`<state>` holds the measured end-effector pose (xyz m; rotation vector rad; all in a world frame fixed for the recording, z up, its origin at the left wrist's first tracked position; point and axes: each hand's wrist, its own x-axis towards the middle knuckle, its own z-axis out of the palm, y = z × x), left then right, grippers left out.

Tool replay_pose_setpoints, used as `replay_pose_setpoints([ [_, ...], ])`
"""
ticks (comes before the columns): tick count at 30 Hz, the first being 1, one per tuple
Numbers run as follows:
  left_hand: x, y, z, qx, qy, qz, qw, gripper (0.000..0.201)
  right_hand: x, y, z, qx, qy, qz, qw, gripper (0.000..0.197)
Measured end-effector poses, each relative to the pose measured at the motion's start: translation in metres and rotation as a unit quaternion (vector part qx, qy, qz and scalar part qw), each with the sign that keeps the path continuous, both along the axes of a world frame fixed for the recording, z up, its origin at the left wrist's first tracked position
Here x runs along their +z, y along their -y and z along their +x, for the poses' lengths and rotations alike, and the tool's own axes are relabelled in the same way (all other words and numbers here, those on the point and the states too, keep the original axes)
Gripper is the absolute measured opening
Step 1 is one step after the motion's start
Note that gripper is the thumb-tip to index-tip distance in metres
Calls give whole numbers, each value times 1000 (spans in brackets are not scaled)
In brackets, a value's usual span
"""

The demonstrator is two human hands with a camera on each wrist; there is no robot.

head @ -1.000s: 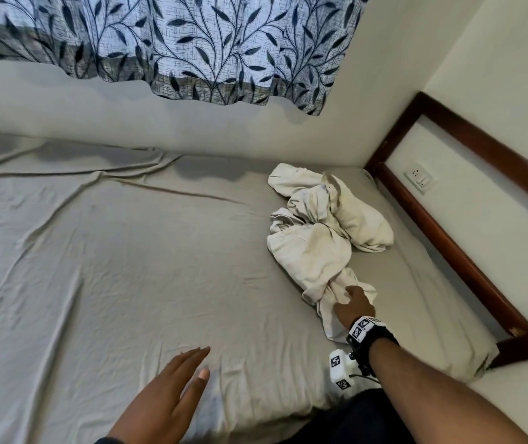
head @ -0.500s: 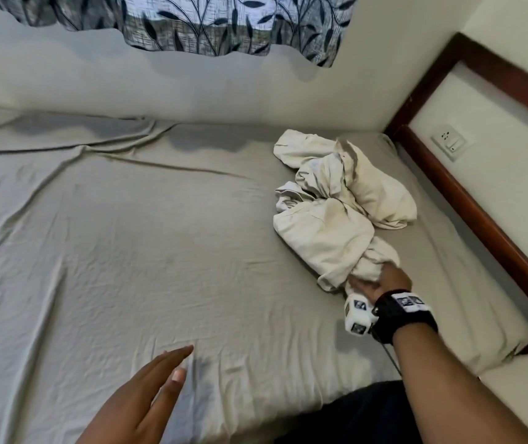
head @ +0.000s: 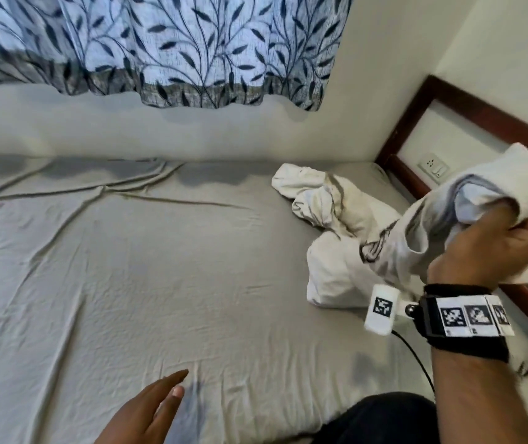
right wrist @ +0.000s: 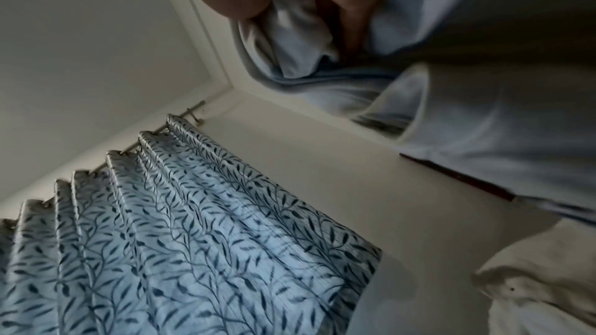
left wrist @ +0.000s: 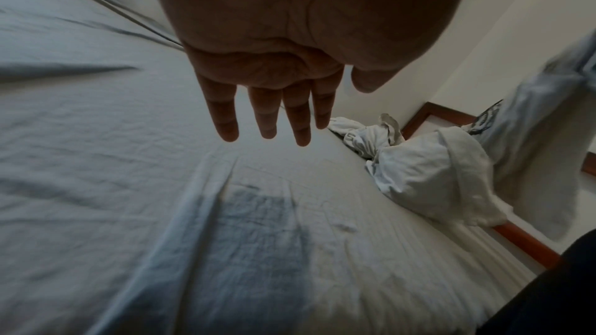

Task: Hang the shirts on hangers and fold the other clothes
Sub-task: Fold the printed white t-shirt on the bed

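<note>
My right hand (head: 493,241) grips a bunch of a white printed garment (head: 416,232) and holds it up above the bed's right side; a dark print shows on the hanging cloth. In the right wrist view the fingers curl into its folds (right wrist: 300,42). The rest of the off-white clothes pile (head: 326,203) lies crumpled on the grey sheet near the far right corner, also in the left wrist view (left wrist: 429,172). My left hand (head: 153,411) hovers flat over the near part of the sheet, its fingers (left wrist: 264,116) straight and holding nothing.
The grey bedsheet (head: 128,283) is wrinkled, with long creases at the far left. A leaf-patterned curtain (head: 160,49) hangs on the back wall. A dark wooden frame (head: 416,100) and a wall socket (head: 432,165) stand at the right. My dark-clothed leg (head: 381,421) is at the bed's near edge.
My right hand has lifted the gripped garment up off the pile and to the right, unrolling it. The head view tilted up. The left hand stayed hovering low.
</note>
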<state>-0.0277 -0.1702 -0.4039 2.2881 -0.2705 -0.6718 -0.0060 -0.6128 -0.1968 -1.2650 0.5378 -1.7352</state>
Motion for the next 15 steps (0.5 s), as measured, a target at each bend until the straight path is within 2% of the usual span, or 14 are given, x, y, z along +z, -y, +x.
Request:
replay_pose_setpoints([
  [3, 10, -2, -7, -9, 9, -10, 1000, 44, 31, -10, -4, 32, -63, 32, 997, 40],
  [6, 29, -3, -16, -29, 40, -23, 998, 30, 61, -26, -18, 128, -84, 0, 988, 28],
  [8, 41, -5, -15, -57, 76, -38, 995, 37, 82, -43, -32, 175, -103, -26, 979, 25],
  [10, 58, -6, -15, -92, 125, -53, 987, 53, 103, -66, -46, 242, -102, -34, 964, 24],
  [13, 104, 4, -21, -95, 173, -96, 976, 41, 138, -112, -68, 330, -72, -57, 939, 25],
  [15, 141, 13, -32, -83, 192, -146, 967, 47, 163, -145, -86, 380, -39, -72, 921, 27],
])
